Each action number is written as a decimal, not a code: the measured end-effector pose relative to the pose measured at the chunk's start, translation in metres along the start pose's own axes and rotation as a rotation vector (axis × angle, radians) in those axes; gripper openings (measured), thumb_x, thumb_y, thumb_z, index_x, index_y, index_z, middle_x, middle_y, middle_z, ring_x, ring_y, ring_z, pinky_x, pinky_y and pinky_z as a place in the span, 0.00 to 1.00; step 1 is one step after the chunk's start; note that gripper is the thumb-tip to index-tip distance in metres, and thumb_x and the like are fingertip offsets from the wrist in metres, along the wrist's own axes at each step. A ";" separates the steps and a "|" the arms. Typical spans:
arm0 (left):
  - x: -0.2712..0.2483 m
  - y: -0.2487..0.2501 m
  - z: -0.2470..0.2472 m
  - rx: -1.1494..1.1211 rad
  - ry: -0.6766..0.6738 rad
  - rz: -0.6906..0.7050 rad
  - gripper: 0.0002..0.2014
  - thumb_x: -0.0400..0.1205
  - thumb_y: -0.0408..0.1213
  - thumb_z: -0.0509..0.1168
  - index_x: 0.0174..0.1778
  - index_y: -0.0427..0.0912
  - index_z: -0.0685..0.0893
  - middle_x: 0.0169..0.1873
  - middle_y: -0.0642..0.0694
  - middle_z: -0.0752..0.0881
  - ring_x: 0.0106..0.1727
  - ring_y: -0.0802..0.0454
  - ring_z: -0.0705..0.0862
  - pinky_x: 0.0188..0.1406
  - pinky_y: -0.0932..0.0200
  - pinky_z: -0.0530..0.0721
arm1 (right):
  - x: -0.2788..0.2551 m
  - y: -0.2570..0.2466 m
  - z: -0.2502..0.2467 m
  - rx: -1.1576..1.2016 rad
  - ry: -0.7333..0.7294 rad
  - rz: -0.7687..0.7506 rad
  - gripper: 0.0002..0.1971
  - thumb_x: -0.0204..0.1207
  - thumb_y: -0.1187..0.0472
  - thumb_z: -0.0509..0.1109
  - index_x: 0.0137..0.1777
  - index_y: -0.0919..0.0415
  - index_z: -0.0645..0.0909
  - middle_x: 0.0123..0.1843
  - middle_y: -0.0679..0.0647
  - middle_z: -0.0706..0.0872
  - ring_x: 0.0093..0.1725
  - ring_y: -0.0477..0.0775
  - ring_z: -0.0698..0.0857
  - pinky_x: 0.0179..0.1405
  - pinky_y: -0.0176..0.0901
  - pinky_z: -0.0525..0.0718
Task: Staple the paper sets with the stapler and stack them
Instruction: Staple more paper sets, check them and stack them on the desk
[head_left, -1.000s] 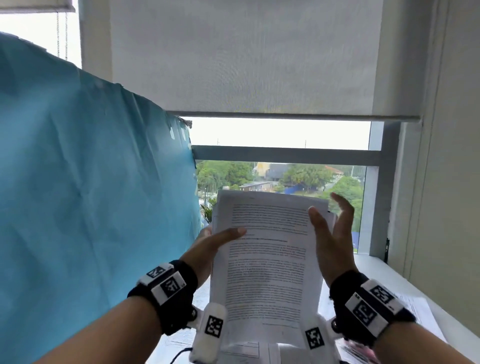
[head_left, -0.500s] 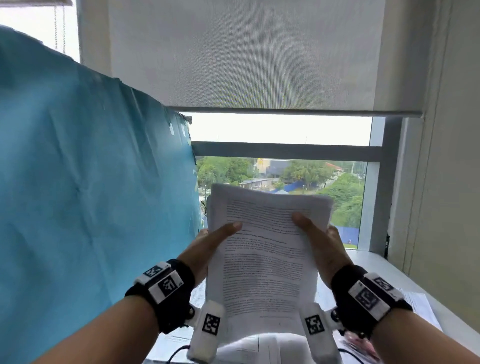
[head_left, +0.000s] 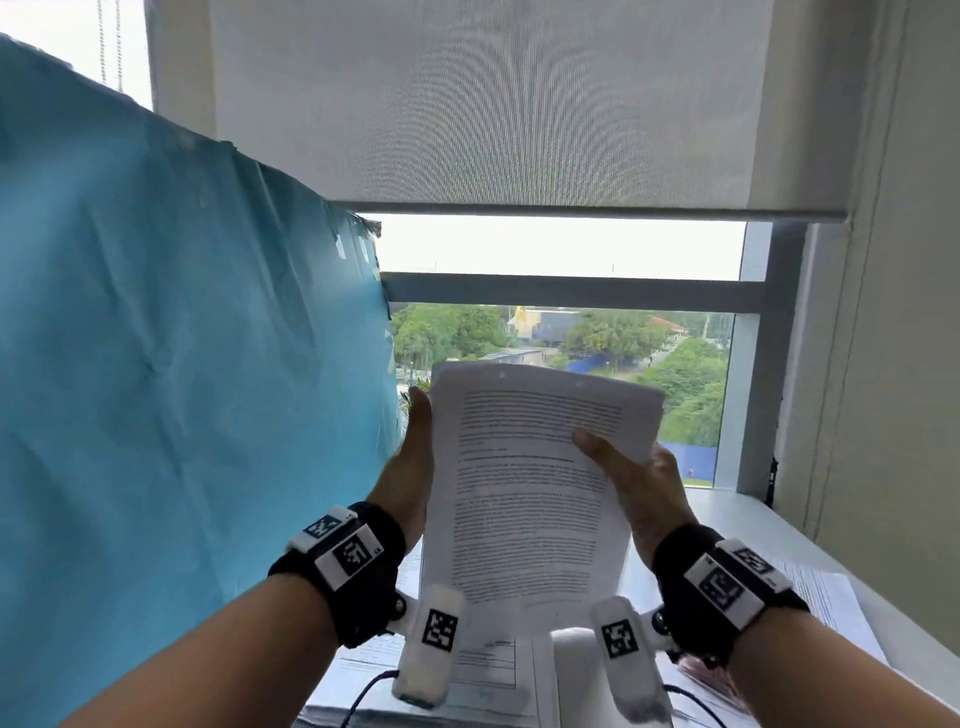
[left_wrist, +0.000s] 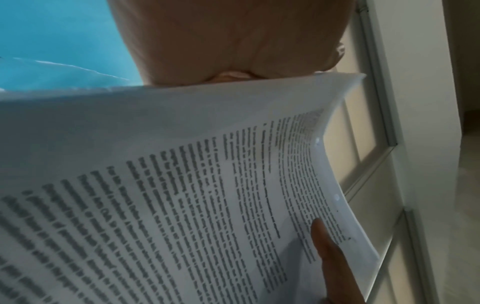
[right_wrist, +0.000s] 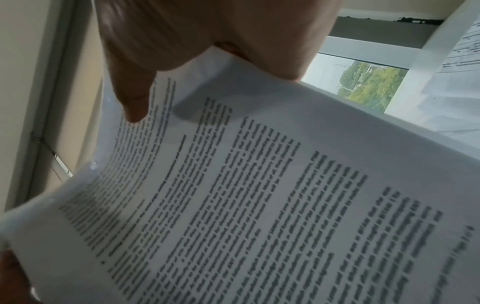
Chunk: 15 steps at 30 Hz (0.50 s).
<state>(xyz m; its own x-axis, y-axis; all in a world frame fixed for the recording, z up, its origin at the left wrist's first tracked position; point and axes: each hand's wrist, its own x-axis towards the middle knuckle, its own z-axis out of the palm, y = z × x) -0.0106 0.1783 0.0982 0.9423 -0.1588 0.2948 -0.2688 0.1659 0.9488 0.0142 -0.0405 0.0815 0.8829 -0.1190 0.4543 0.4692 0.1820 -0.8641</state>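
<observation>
We see a set of printed pages held upright in front of the window, lifted clear of the white desk below, its top edge curling slightly away toward the glass. The left hand lies flat along the left edge of the sheets, the fingers straight and pointing up the margin; the wrist view shows the palm against that edge, but we cannot tell whether any finger curls round behind the paper. The right hand grips the right side, with the thumb pressed on the printed face near the upper right corner and the other fingers hidden behind the sheets; from the right wrist the thumb lies across the lines of text with the paper bowing under it. Two small punched holes show near the top margin. On the desk beneath the wrists lie more printed sheets, and farther right another loose page rests flat near the wall. A blue cloth hangs along the left side, and a pale roller blind covers the upper part of the window. Both wrists wear black bands with square printed markers. We see no stapler in any view.
</observation>
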 end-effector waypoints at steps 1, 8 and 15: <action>0.001 0.001 0.000 0.007 0.004 0.008 0.42 0.74 0.72 0.37 0.65 0.51 0.84 0.55 0.42 0.90 0.54 0.46 0.90 0.47 0.53 0.90 | 0.002 -0.001 0.000 -0.004 -0.005 0.003 0.17 0.67 0.57 0.80 0.56 0.60 0.87 0.47 0.57 0.93 0.47 0.62 0.91 0.46 0.53 0.88; 0.002 -0.011 -0.005 0.061 0.118 0.240 0.34 0.63 0.65 0.74 0.54 0.39 0.89 0.47 0.37 0.92 0.47 0.39 0.91 0.48 0.45 0.88 | 0.001 0.001 0.005 -0.002 0.033 -0.020 0.11 0.71 0.63 0.78 0.52 0.62 0.88 0.47 0.59 0.93 0.45 0.62 0.91 0.46 0.54 0.90; -0.011 -0.047 -0.005 0.099 0.097 0.091 0.19 0.68 0.43 0.77 0.54 0.40 0.89 0.47 0.41 0.92 0.50 0.42 0.91 0.45 0.57 0.88 | -0.016 0.027 -0.002 -0.036 0.034 0.029 0.10 0.69 0.67 0.79 0.51 0.63 0.88 0.46 0.58 0.93 0.48 0.62 0.91 0.53 0.58 0.89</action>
<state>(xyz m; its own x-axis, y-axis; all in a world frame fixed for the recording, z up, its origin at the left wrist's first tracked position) -0.0069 0.1771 0.0498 0.9266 -0.0519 0.3725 -0.3681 0.0782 0.9265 0.0131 -0.0357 0.0507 0.8947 -0.1473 0.4218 0.4418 0.1512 -0.8843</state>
